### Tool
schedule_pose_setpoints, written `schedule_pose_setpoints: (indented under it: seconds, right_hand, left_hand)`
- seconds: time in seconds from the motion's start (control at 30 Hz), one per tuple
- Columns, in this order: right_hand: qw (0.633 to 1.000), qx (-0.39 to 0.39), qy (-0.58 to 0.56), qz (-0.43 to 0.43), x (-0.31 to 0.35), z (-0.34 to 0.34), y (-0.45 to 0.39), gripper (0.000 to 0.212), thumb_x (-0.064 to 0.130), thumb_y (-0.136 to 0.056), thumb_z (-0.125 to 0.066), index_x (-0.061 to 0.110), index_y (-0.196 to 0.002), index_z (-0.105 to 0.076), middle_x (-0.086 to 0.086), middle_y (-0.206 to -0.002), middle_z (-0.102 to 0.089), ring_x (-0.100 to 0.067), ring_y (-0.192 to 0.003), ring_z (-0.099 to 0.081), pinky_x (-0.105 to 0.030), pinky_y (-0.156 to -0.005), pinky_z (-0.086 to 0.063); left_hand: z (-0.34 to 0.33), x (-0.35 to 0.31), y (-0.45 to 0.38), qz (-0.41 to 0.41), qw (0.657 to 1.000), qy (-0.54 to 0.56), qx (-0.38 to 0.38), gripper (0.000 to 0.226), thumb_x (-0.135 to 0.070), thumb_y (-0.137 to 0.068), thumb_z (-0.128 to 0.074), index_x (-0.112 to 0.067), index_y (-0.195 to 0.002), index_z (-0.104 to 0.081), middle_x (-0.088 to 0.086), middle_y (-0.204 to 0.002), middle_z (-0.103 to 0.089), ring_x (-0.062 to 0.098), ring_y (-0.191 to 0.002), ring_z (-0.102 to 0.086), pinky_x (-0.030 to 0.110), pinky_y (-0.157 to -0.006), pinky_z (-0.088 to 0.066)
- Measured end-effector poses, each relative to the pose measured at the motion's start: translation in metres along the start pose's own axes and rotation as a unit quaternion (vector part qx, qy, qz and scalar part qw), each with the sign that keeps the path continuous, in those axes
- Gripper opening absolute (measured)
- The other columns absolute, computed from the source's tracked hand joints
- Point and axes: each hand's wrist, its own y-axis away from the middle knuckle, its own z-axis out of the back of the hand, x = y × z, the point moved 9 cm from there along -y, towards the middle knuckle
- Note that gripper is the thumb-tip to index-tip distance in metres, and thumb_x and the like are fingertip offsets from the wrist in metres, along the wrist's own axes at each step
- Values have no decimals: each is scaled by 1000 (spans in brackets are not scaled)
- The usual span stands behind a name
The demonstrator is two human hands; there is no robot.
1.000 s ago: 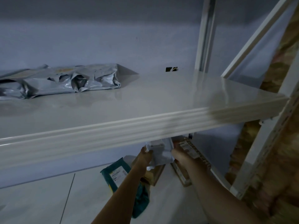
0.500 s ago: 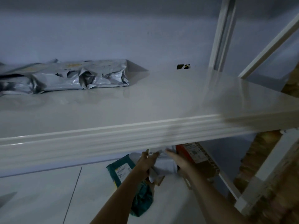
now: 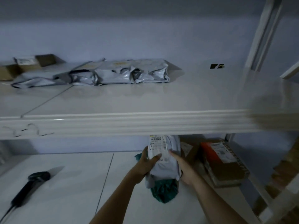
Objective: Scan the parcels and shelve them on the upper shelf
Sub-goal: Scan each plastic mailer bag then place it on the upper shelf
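Head view, lower centre: left hand (image 3: 146,165) and right hand (image 3: 183,168) curl around the grey parcel (image 3: 163,165), label up; scanner (image 3: 30,185) lies lower left, so scanning likely comes next

Both hands, left hand (image 3: 146,164) and right hand (image 3: 183,168), now lower and clear of the upper shelf (image 3: 129,122) edge, white parcel (image 3: 163,160) drawn out with its label showing, scanner (image 3: 32,183) and cardboard box (image 3: 21,67) newly in view

Labelled grey parcel (image 3: 163,160) upright below the upper shelf (image 3: 129,122).
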Motion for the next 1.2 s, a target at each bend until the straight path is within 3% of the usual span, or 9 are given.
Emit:
schedule_pose_setpoints:
  seconds: [0.1, 0.2, 0.37, 0.5, 0.73, 0.83, 0.9, 1.0, 1.2]
  right_hand:
    - [998, 55, 11, -7, 8, -70, 49, 40, 35, -87, -78, 19, -123, -70, -7, -107, -77, -26, -100, -73, -35, -80, -57]
    - [995, 95, -2, 0, 1, -135, 87, 20, 31, -93, -70, 27, -113, -69, -3, -106, -77, -25, -102, -70, -36, -75, -54]
    - [993, 114, 15, -4, -46, -239, 113, 37, 32, -89, -73, 23, -124, -69, -6, -110, -78, -30, -105, -72, -42, -85, -58]
    - [988, 147, 51, -4, -70, -316, 137, 61, 39, -75, -80, 24, -132, -65, -8, -117, -75, -32, -109, -71, -55, -98, -54]
    - [980, 191, 52, -7, -83, -403, 160, 44, 32, -90, -70, 19, -132, -64, -12, -118, -74, -34, -110, -71, -48, -96, -56]
    - [977, 202, 60, 8, -80, -435, 152, 53, 47, -86, -73, 21, -131, -65, -10, -121, -74, -33, -113, -70, -54, -103, -52]
    - [975, 213, 68, 9, -84, -451, 137, 49, 44, -89, -72, 21, -131, -65, -9, -118, -75, -30, -109, -72, -51, -100, -55]
    - [972, 227, 65, 8, -84, -473, 115, 39, 33, -93, -70, 19, -128, -66, -10, -112, -77, -29, -102, -75, -45, -91, -58]
    - [966, 244, 88, -5, -74, -521, 64, 26, 24, -96, -65, 15, -120, -69, -11, -101, -79, -26, -88, -77, -34, -71, -60]
  left_hand:
    - [45, -5, 33, 0, 999, 13, -33, 68, -33, -86, -74, -32, -140, -33, 7, -123, -68, 22, -106, -70, 45, -93, -56]
    - [98, -12, 73, -40, 996, -29, -76, 59, -38, -93, -64, -31, -141, -31, 6, -122, -66, 18, -103, -70, 33, -86, -59]
    - [184, -20, 155, -97, 987, -54, -116, 46, -21, -102, -49, -16, -142, -27, 12, -132, -57, 13, -107, -66, 25, -81, -58]
    - [252, -22, 204, -107, 983, -53, -139, 52, -18, -103, -47, -16, -148, -21, 14, -136, -54, 24, -119, -61, 33, -92, -57]
    - [335, -17, 240, -79, 982, -55, -161, 53, -22, -104, -43, -28, -151, -19, 6, -137, -55, 18, -117, -61, 34, -98, -53]
    - [360, -21, 238, -80, 981, -49, -171, 43, -20, -106, -40, -32, -143, -23, 0, -129, -56, 9, -106, -62, 17, -79, -56]
    - [380, -18, 232, -67, 980, -40, -181, 42, -25, -105, -41, -38, -140, -22, -2, -126, -56, 9, -104, -63, 18, -79, -56]
    - [414, -18, 215, -57, 980, -21, -189, 55, -32, -101, -51, -38, -147, -22, 2, -131, -59, 21, -111, -65, 41, -95, -56]
    - [464, -37, 178, -69, 982, -54, -170, 55, -37, -96, -58, -39, -140, -24, 0, -131, -57, 18, -113, -64, 32, -88, -58]
